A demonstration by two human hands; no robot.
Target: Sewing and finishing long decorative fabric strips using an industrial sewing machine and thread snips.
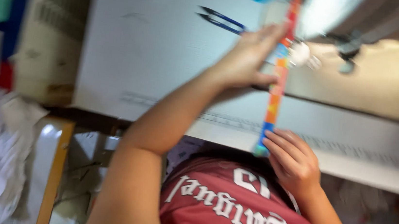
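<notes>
White worktable (156, 59) filling view, light glaring at top; cardboard boxes (51, 34) standing left; wooden-edged chair (55, 171) showing below, white cloth piling beside.

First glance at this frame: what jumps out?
The bright multicoloured strip, orange and blue, running up the middle of the white table. The left hand presses its upper part and the right hand pinches its near end at the table edge. Next, the blue-handled scissors lying on the table just beyond the left hand, though the picture is motion-blurred.
</notes>
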